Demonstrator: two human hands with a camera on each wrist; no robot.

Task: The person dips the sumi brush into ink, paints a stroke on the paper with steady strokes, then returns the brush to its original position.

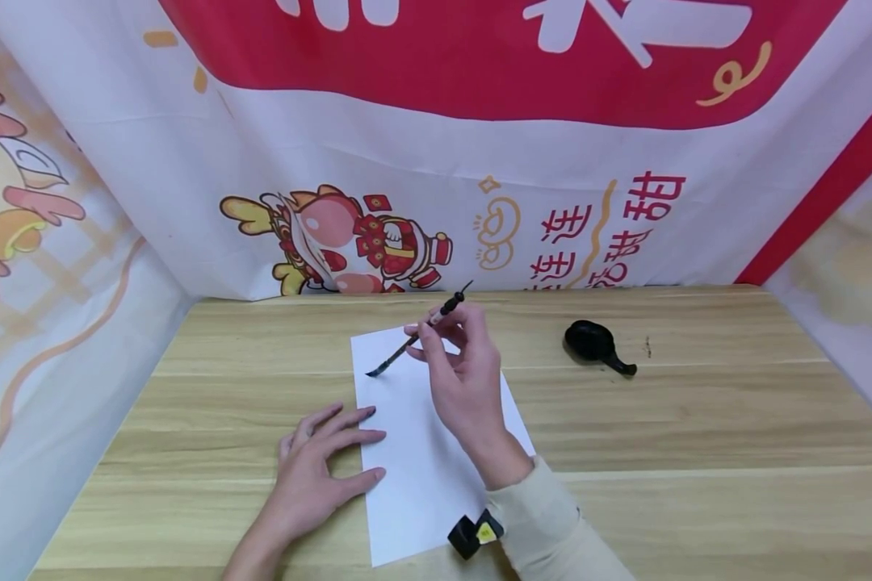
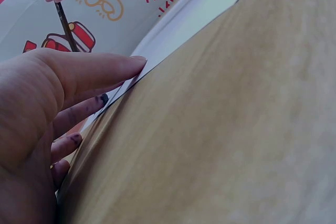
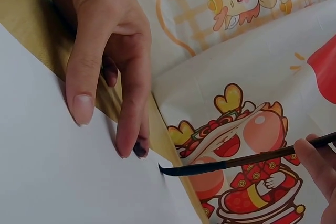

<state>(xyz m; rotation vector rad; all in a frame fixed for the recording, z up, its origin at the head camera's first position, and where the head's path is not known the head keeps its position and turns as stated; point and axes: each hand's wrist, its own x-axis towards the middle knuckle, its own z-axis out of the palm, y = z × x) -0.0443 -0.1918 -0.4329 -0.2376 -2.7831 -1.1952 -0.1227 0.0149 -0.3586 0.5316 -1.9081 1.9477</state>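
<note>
My right hand (image 1: 465,379) pinches an ink brush (image 1: 414,339) by its handle, over the upper part of a white sheet of paper (image 1: 407,452). The brush slants, its dark tip (image 3: 178,171) close over the paper near the upper left corner. No marks show on the sheet. My left hand (image 1: 320,468) lies spread at the paper's left edge, thumb and fingertips resting on it. In the left wrist view the thumb (image 2: 105,69) presses the edge, and dark ink stains show on two fingertips. The right wrist view shows the left hand (image 3: 113,61) beside the brush tip.
A black spoon-shaped ink dish (image 1: 592,341) sits at the back right of the wooden table (image 1: 698,428), with small dark marks beside it. A printed cloth (image 1: 407,145) hangs behind the table's far edge. A black device (image 1: 472,534) is worn at my right wrist.
</note>
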